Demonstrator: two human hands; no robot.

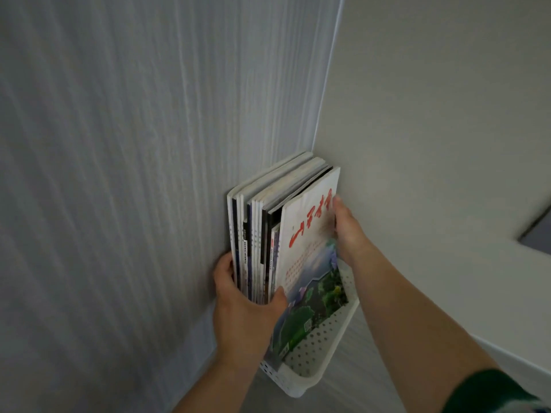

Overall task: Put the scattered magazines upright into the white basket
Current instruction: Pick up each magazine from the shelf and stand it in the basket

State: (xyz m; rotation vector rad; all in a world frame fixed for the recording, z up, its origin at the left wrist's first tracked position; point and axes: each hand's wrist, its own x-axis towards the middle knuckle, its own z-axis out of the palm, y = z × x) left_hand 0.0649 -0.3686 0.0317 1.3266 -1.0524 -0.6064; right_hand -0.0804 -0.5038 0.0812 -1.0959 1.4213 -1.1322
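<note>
Magazines [259, 234] stand on edge in a white perforated basket [316, 347], packed side by side as one stack. The basket sits on a white table [432, 144], its left side against a grey textured wall [119, 174]. The long axis of the basket and of the stack runs along the wall, from the near end by the person to the far end. Spines face the near end, toward the camera; covers face sideways, toward the wall on one side and the open table on the other.

The outer magazine [310, 254], with red lettering on a white cover and a green landscape picture below it, is the rightmost of the stack. It is tilted, not fully upright: its cover is turned up and to the right, and its lower part lies inside the right wall of the basket.

The left hand [244, 317] grips the near end of the stack, fingers curled round the wall side and thumb pressed on the right side, touching the outer magazine. The right hand [348, 231] holds the right edge of the outer magazine near the red lettering, thumb on the cover and fingers behind the edge; this hand is motion-blurred. A green sleeve [489, 391] covers the right upper arm. A dark flat object [536, 234], too blurred to identify, lies on the table at the right edge of the view, well apart from the basket.
</note>
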